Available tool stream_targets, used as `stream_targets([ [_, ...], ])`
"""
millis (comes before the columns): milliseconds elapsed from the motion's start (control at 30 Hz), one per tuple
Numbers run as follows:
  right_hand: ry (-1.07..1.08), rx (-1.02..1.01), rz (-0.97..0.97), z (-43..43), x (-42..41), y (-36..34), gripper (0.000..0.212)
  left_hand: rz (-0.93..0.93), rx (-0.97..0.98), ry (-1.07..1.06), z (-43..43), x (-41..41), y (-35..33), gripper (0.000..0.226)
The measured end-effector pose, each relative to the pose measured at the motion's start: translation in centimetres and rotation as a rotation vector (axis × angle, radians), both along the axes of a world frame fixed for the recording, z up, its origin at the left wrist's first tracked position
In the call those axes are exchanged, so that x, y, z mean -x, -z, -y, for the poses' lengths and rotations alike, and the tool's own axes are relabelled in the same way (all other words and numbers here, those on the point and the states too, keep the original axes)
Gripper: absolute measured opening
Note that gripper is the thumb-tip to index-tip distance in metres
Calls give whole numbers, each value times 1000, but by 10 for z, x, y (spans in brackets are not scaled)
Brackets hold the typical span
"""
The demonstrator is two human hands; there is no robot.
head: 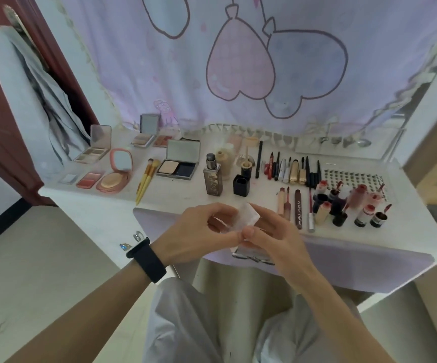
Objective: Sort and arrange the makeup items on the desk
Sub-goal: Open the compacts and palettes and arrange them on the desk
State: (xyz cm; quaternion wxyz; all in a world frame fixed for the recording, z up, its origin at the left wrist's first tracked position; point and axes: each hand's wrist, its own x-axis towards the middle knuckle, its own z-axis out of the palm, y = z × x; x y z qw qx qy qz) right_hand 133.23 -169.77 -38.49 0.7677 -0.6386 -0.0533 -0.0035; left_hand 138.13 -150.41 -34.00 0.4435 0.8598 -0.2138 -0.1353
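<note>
Both the left hand (199,231) and the right hand (275,239) pinched one small translucent packet (247,218) with curled fingers, just above the bench's (186,192) near edge. Palettes (93,153) lay at the bench's left end, lip tubes (343,205) stood at its right.

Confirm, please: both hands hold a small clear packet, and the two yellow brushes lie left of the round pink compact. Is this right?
One error. The head view shows the two yellow brushes lying right of the round pink compact, not left. The left hand and right hand do hold the small clear packet.
</note>
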Motion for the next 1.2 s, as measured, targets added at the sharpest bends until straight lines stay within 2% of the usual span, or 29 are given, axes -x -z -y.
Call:
stream_targets([
  [233,64,101,-42,0,0,5,55,-83,-35,99,-2,-5,-6,43],
  [333,78,96,-34,-2,1,8,54,-62,-30,115,-3,-5,-5,52],
  [400,-39,-10,-41,0,-2,10,56,48,-61,117,-6,-6,-7,62],
  [500,-240,-356,-263,2,-7,9,62,244,-228,188,-14,-8,-10,79],
  [600,-319,-405,-384,0,-10,11,54,361,-375,251,-16,-9,-11,86],
  [700,-334,-449,-337,-5,-11,14,55,355,-314,250,-16,-7,-13,82],
  [767,-312,-400,-273,-7,-10,11,56,260,-199,204,-17,-4,-13,85],
  [833,-270,-300,-217,-8,-9,8,59,33,-51,114,-18,-1,-14,86],
  [900,-182,-111,-138,-10,-7,6,58,-190,64,6,-17,0,-15,77],
  [967,-78,98,-17,-12,-3,3,57,-345,60,-53,-16,-1,-17,69],
  [1033,-5,274,104,-15,0,3,64,-482,76,-42,-15,-2,-19,67],
  [1200,39,455,285,-20,2,6,75,-577,64,-62,-18,-11,-21,55],
])
